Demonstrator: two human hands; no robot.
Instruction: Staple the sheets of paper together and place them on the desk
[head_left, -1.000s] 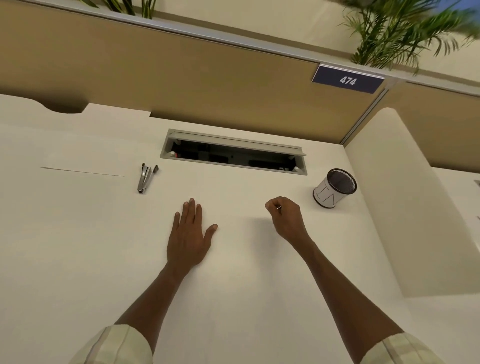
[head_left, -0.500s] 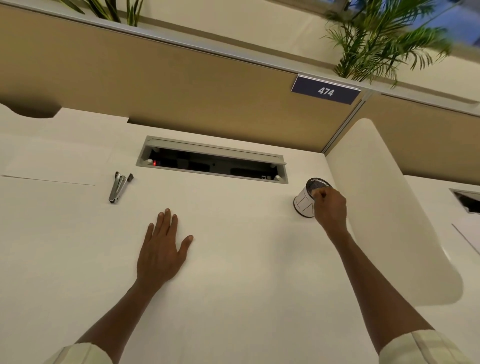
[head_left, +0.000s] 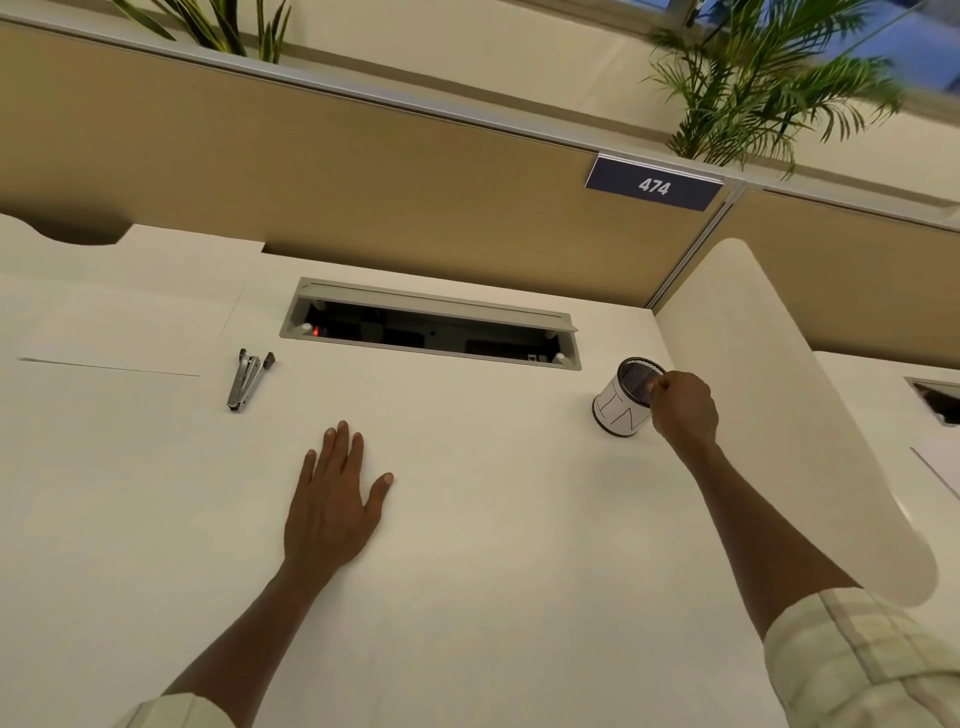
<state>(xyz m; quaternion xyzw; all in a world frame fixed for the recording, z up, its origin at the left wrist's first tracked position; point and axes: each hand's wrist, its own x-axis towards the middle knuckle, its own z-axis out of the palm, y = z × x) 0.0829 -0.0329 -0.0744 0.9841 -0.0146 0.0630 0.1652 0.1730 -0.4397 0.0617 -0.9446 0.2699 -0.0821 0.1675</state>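
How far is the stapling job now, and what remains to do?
Nothing looks stapled yet. The stapler lies untouched on the desk, and sheets of paper lie flat to its left. In hand: the left hand rests flat on the desk; the right hand is closed at the mesh cup. Left: stapling and placing.

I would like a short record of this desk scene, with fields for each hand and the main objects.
left hand: flat, palm down on the desk
right hand: closed, at the rim of the mesh cup
stapler: lying on the desk, untouched, beyond the left hand
paper: white sheet at left, lying flat
cable tray: lid open
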